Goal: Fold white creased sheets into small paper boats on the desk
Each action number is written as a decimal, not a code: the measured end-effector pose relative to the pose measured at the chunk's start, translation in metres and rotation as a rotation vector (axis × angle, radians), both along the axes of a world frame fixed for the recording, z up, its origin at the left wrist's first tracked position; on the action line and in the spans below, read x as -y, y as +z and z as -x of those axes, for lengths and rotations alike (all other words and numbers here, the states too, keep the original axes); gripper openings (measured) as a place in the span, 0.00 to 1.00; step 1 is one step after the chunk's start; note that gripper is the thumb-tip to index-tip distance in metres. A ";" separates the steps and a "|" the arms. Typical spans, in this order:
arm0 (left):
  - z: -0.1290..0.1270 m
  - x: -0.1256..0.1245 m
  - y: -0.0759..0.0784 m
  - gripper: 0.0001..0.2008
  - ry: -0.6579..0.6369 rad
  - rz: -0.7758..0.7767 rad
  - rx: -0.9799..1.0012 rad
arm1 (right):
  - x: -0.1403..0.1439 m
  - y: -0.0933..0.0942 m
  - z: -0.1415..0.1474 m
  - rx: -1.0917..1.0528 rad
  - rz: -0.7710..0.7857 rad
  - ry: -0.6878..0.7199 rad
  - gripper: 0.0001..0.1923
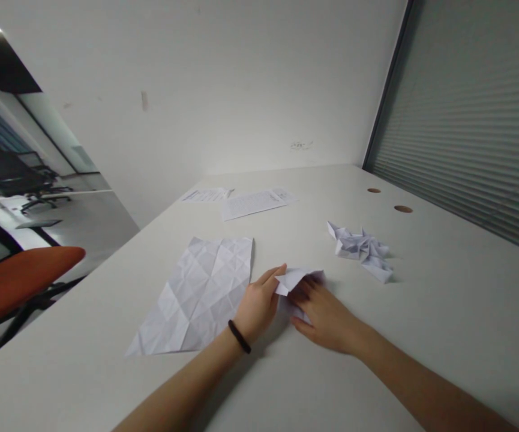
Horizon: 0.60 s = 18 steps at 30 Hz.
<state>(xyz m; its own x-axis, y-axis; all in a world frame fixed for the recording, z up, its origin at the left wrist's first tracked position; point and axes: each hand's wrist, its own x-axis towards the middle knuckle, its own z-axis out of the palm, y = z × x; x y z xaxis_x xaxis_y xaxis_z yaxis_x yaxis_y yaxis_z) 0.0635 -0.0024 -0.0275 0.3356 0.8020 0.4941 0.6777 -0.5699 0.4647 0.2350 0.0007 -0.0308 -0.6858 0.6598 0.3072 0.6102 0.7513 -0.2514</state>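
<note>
Between my two hands is a partly folded sheet of white paper [296, 278], raised a little off the table. My left hand [259, 303], with a black band at the wrist, grips its left edge with the fingers closed. The fingers of my right hand [326, 315] reach inside the fold, and their tips are hidden by the paper; the thumb is apart below. To the left lies a creased white sheet [205, 294] with a grid of fold lines. A group of folded paper pieces [360, 247] sits to the right, beyond my right hand.
Printed sheets [254, 204] and another printed page [204, 195] lie at the table's [443, 336] far end, by the wall. Two round holes [403, 209] pierce the tabletop near the blinds on the right. An orange chair [20, 282] stands left of the table; a person sits far behind.
</note>
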 end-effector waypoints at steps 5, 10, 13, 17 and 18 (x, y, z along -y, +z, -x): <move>-0.002 0.000 -0.004 0.36 0.041 -0.031 0.072 | 0.002 -0.002 0.001 0.077 0.002 -0.092 0.20; 0.001 0.001 0.006 0.31 0.012 -0.319 -0.209 | 0.001 -0.008 0.005 0.038 0.012 -0.068 0.20; 0.007 0.001 0.012 0.22 -0.074 -0.302 -0.300 | 0.000 -0.011 0.003 0.008 0.047 -0.047 0.22; 0.012 -0.001 0.013 0.20 0.021 -0.240 -0.252 | -0.003 -0.013 -0.002 0.028 0.073 -0.032 0.23; 0.013 -0.001 0.012 0.21 0.060 -0.222 -0.250 | -0.003 -0.013 -0.003 0.039 0.074 -0.029 0.23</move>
